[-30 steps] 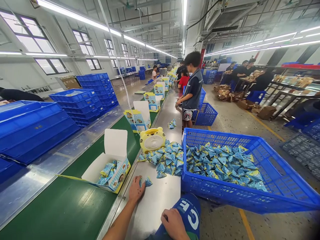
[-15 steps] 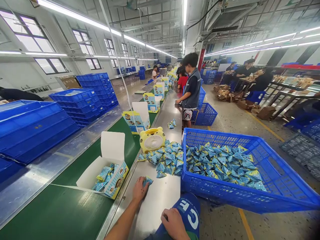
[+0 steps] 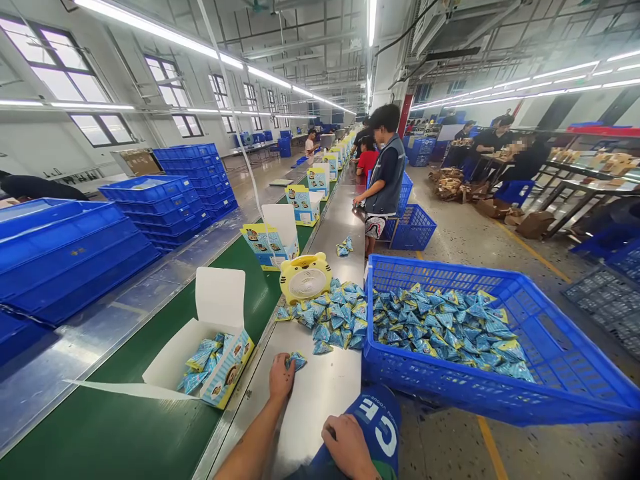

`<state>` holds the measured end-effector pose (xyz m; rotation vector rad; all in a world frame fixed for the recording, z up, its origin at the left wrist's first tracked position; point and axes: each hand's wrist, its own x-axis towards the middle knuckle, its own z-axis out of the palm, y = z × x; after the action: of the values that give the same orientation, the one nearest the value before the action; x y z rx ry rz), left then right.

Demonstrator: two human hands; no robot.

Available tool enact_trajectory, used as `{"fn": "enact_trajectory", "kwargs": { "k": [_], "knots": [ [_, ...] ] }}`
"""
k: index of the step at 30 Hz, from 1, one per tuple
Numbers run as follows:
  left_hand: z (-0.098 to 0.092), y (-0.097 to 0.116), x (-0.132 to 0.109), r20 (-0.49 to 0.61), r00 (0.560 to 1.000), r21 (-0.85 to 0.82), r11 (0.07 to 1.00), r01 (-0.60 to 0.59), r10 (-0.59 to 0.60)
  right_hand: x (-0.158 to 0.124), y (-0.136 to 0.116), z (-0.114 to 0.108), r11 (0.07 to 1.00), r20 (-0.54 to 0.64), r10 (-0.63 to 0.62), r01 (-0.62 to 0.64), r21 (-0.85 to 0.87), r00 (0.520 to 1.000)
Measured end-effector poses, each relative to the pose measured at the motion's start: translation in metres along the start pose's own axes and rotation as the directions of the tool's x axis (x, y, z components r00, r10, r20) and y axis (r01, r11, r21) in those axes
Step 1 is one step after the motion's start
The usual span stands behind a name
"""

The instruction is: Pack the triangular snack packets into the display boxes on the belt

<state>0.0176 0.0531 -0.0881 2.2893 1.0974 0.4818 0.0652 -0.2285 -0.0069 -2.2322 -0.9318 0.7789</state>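
Observation:
My left hand [image 3: 283, 375] lies on the steel ledge, its fingers closed round a small blue-and-yellow triangular snack packet [image 3: 299, 361] that pokes out past the fingertips. My right hand [image 3: 346, 441] rests on the blue clothing with white letters over my leg, fingers curled under, with no item visible in it. Left of my left hand, an open printed carton [image 3: 231, 375] with several packets inside stands on the green belt [image 3: 120, 427]. Just beyond my left hand, a heap of the same packets [image 3: 340, 313] covers part of the ledge.
A yellow animal-faced fan [image 3: 306, 278] stands behind the heap. To the right, a large blue crate [image 3: 565, 340] holds many packets. More open cartons [image 3: 270, 247] line the belt. A person in a vest [image 3: 387, 180] stands farther along the ledge. Stacked blue crates [image 3: 175, 207] are at left.
The near carton has shifted slightly towards me and to the left along the belt, its front flap swinging farther left. Both my hands have stayed almost still.

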Motion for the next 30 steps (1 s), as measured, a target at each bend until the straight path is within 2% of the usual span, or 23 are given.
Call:
{"fn": "enact_trajectory", "kwargs": {
  "k": [7,16,30],
  "knots": [
    [0.0,-0.003,0.002,-0.04,0.999,-0.094,0.995,-0.011,0.007,0.002,0.002,0.003,1.0,-0.015,-0.01,0.01,0.006,1.0],
    [0.002,-0.007,0.008,-0.113,0.993,-0.179,0.984,0.018,-0.039,0.002,0.005,0.006,1.0,0.0,0.003,-0.003,0.006,1.0],
    [0.002,-0.013,0.019,-0.064,0.994,-0.221,0.972,0.078,-0.094,0.007,0.006,0.008,1.0,0.004,0.001,-0.001,-0.027,1.0]
  ]
}}
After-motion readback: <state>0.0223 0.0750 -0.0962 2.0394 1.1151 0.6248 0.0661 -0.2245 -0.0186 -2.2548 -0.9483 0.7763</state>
